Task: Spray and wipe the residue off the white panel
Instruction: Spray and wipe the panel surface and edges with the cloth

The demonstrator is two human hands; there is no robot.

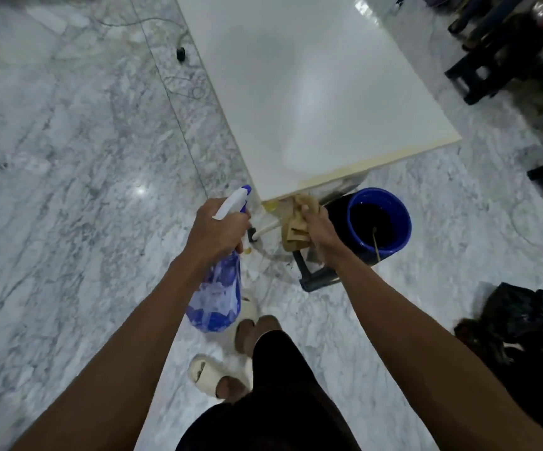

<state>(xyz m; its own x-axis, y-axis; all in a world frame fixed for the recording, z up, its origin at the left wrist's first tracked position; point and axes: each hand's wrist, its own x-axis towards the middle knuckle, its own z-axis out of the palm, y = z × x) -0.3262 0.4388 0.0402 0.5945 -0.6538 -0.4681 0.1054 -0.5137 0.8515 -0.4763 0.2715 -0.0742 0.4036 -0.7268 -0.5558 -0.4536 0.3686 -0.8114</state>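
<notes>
A large glossy white panel lies flat, raised above the marble floor, its near corner just in front of my hands. A yellowish strip runs along its near edge. My left hand grips a translucent blue spray bottle by the neck, its white nozzle pointing toward the panel's corner. My right hand holds a crumpled tan cloth, pressed against the underside of that corner.
A blue bucket of dark liquid stands under the panel's near edge, beside a dark stool. Black stools stand at the right. A black bag lies lower right. A cable trails across the floor. My sandalled feet are below.
</notes>
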